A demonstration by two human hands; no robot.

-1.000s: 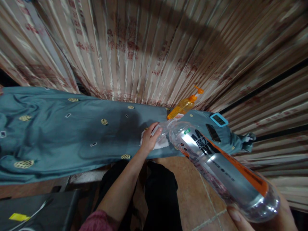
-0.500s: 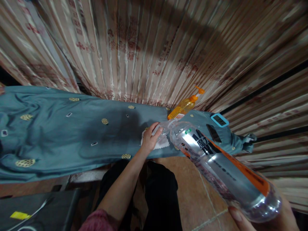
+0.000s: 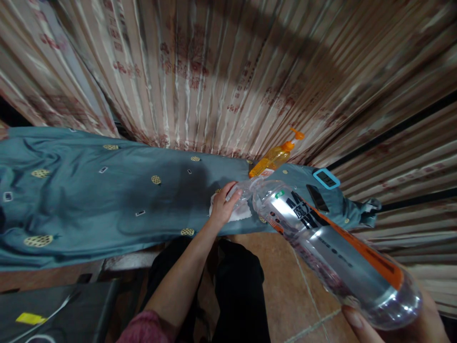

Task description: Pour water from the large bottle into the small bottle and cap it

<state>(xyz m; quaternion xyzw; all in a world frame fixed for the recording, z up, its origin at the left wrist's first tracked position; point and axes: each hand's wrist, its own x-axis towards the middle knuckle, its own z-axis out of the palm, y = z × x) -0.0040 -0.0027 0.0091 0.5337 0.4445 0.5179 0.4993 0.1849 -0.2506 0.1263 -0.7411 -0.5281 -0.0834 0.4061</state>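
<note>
A large clear plastic bottle (image 3: 332,247) with a silver and orange label slants across the right side, its neck pointing left and down. My right hand (image 3: 392,328) is wrapped round its base at the lower right, mostly hidden behind it. My left hand (image 3: 224,205) is closed round a small clear plastic container (image 3: 243,190) at the bottle's neck end; its exact kind is hard to make out. The bottle's mouth overlaps this container, and I cannot tell whether they touch. Under my left hand lies a white paper tissue (image 3: 240,213).
An orange pump bottle (image 3: 271,161) lies tilted behind the container. A blue-framed timer (image 3: 326,178) and a dark phone (image 3: 317,197) are on the cloth-covered table (image 3: 117,200). Pleated curtains (image 3: 214,71) hang behind. A dark surface (image 3: 71,309) with a cable is at lower left.
The base of the large bottle and my right hand have shifted very slightly to the right. My left hand keeps its place.
</note>
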